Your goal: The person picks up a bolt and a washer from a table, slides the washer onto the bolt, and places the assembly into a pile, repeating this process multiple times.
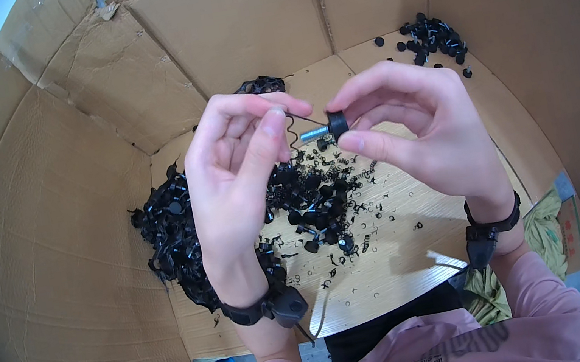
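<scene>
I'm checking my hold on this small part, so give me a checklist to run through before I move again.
1. Black knob held: ok, pinched between the right hand's thumb and fingers.
2. Metal bolt clear of the right fingers: ok, it points toward the left hand.
3. Thin dark strand held: ok, at the left fingertips.
4. Strand joined to the knob: cannot tell; it runs up to it.
5. Tabletop free of scraps: not ok, black scraps lie scattered there.
</scene>
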`<state>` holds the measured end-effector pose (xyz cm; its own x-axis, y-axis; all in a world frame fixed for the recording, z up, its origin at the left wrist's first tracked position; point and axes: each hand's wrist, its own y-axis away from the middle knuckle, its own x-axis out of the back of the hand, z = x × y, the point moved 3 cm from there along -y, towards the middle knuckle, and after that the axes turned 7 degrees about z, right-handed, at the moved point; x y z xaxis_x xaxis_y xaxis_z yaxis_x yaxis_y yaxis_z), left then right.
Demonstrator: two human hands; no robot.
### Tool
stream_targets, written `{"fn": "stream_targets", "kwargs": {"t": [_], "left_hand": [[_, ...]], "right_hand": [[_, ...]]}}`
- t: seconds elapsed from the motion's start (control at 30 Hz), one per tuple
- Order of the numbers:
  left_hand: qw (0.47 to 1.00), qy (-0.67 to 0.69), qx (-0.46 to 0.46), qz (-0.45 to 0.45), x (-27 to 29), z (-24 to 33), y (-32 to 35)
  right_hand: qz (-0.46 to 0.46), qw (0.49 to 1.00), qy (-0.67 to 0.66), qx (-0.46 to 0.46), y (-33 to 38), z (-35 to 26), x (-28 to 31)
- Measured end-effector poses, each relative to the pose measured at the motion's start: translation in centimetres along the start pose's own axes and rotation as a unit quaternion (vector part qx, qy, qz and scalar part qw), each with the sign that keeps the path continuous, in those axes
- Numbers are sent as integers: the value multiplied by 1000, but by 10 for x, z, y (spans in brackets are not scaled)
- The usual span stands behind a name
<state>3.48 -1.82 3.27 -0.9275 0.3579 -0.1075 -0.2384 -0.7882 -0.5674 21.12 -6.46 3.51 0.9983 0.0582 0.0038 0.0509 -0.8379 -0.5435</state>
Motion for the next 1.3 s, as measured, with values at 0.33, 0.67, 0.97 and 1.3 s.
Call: {"fn": "stream_targets", "kwargs": {"t": [0.33, 0.67, 0.97, 1.3], "left_hand": [[905, -353, -235, 40, -26, 8, 8], [985, -8, -169, 39, -12, 11, 8], [990, -119, -65, -44, -23, 15, 15], [975, -203, -20, -89, -14, 4, 8]], "right_hand": [[92, 986, -135, -24, -3, 2, 9], [41, 997, 61, 8, 1, -1, 1], [113, 986, 14, 120, -2, -2, 6], [131, 981, -2, 141, -5, 3, 7]]}}
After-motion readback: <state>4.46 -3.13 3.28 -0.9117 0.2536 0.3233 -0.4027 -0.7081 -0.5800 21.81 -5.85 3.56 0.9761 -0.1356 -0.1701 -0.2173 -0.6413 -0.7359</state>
